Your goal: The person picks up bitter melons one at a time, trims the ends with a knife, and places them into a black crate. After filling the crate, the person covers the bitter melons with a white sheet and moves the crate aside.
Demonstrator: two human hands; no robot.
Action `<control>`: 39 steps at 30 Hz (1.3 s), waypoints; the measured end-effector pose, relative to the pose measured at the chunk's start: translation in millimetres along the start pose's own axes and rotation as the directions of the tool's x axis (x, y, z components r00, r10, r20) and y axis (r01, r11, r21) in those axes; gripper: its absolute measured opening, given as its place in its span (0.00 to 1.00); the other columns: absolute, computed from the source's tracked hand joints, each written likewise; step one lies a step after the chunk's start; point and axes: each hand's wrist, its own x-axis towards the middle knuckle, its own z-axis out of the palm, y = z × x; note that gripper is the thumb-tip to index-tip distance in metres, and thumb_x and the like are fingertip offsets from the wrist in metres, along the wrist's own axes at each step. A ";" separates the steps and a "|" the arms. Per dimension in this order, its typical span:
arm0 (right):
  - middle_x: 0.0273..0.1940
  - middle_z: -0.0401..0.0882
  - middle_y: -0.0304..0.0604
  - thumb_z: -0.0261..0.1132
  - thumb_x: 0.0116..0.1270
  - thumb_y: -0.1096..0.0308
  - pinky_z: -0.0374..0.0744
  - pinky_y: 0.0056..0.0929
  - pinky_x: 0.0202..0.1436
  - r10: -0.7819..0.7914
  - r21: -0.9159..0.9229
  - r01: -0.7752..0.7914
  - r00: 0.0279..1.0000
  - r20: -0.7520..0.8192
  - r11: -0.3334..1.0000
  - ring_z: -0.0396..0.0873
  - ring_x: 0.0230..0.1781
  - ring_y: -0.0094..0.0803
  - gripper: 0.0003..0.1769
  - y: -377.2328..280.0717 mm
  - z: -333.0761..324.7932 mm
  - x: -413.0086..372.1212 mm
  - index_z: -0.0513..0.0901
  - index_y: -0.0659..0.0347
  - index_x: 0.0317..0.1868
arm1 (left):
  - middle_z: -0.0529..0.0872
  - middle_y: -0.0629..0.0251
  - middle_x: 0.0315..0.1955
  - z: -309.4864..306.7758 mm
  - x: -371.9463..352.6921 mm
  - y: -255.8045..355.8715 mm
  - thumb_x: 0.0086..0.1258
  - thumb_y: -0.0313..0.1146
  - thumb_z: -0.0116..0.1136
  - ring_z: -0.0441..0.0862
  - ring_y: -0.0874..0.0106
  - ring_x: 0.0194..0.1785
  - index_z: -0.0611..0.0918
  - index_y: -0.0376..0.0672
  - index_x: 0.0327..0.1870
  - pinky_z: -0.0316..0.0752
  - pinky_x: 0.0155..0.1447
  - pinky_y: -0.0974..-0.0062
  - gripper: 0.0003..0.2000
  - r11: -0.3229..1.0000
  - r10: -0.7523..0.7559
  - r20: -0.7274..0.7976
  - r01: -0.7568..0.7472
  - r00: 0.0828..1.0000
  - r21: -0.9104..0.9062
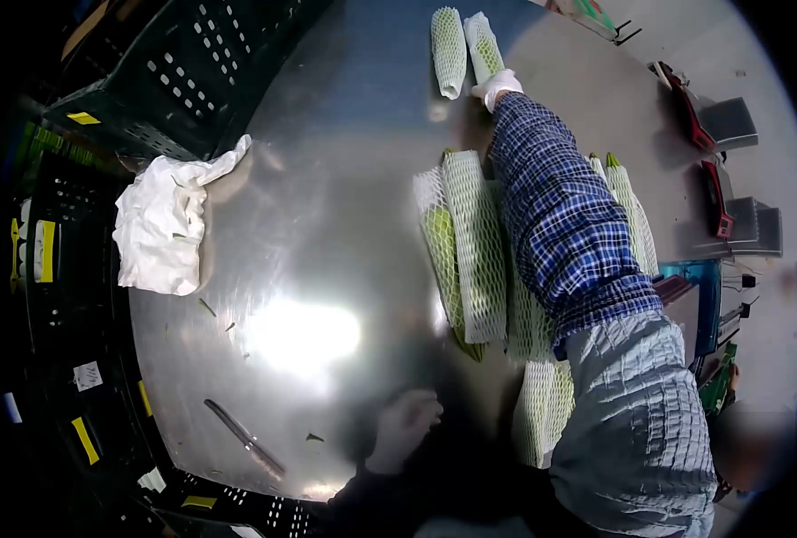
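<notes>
My right hand (498, 88), in a white glove, reaches to the far side of the metal table. Its fingers close around the near end of a long green gourd (484, 47) in a white foam net. Beside it, just left, lies another netted gourd (448, 52). Closer to me, more netted gourds (475, 247) lie side by side, partly hidden under my blue checked sleeve (555, 202). One gourd (445, 260) shows its green tip below its net. My left hand is not in view; a dim, pale reflection shows on the steel near the bottom.
A dark perforated crate (174, 85) stands at the upper left, with more crates along the left edge. A crumpled white bag (165, 224) and a knife (244, 438) lie on the steel table (353, 206). Scales (726, 121) and another person are at the right.
</notes>
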 end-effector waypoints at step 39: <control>0.46 0.79 0.39 0.75 0.58 0.69 0.79 0.26 0.51 -0.703 0.949 0.295 0.699 -0.135 0.112 0.78 0.45 0.24 0.29 104.5 -198.1 -609.0 0.73 0.64 0.58 | 0.86 0.61 0.36 23.6 -169.3 67.6 0.52 0.28 0.74 0.85 0.70 0.38 0.80 0.35 0.50 0.80 0.43 0.71 0.23 0.832 0.554 0.227 -0.541 0.801 -0.122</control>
